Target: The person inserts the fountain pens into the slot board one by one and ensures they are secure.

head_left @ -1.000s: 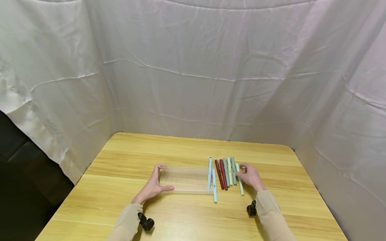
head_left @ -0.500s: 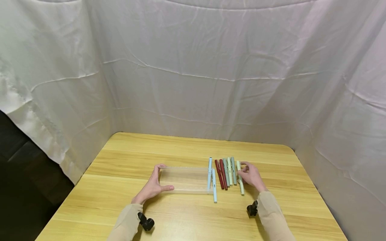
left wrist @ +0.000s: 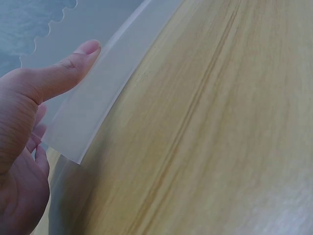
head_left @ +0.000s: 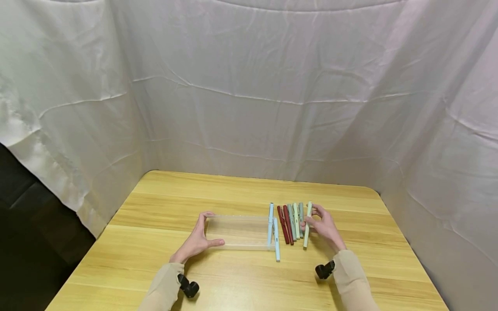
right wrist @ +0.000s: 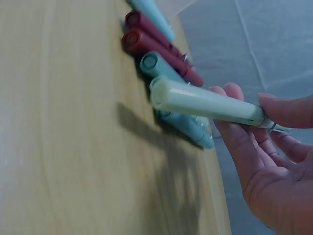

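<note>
At lower right, the right hand pinches a pale-green pen, best kept level while the left hand grips the clear box.

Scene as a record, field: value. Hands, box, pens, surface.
left hand: holds the clear box at its left end
right hand: holds a pale green pen above the table
dark red pens: two, lying side by side
grey-green pens: two, a second pale green pen between them
light blue pens: two, at the box's right end; inside or outside unclear
table: wood-grain top
</note>
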Motion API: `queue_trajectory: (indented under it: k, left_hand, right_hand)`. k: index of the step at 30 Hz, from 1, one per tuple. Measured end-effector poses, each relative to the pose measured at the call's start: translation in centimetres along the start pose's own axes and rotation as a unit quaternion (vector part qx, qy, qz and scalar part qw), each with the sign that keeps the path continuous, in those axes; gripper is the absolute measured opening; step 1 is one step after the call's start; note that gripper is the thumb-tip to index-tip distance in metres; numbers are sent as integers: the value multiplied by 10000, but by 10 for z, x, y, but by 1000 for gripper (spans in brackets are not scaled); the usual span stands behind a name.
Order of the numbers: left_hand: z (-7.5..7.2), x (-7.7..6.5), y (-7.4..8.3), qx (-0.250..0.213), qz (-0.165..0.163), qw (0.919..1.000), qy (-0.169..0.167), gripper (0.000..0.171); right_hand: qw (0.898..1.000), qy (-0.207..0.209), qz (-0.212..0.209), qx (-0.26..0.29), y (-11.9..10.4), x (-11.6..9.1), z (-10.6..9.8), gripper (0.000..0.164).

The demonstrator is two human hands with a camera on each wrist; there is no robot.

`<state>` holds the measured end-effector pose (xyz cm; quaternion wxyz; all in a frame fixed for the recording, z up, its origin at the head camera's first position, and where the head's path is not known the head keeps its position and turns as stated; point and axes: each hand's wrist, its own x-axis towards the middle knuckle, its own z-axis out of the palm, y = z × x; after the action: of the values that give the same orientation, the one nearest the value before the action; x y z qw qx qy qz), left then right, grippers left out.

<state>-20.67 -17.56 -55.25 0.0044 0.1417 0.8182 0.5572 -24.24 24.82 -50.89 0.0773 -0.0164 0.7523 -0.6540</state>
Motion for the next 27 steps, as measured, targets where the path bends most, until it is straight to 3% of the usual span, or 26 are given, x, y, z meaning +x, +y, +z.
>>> queue_trajectory:
  k: [12, 20, 27]
  left_hand:
    - [0, 0, 0, -41, 14, 10000, -13, 90]
    - [0, 1, -3, 44, -14, 10000, -57, 90]
    - [0, 1, -4, 68, -6, 9999, -75, 92]
  right_hand:
    - [9991, -6, -422, -8, -6, -2, 15, 61]
    - [9955, -151, -565, 745, -11, -5, 24, 54]
    - [9941, 136, -734, 791, -16, -6, 30, 49]
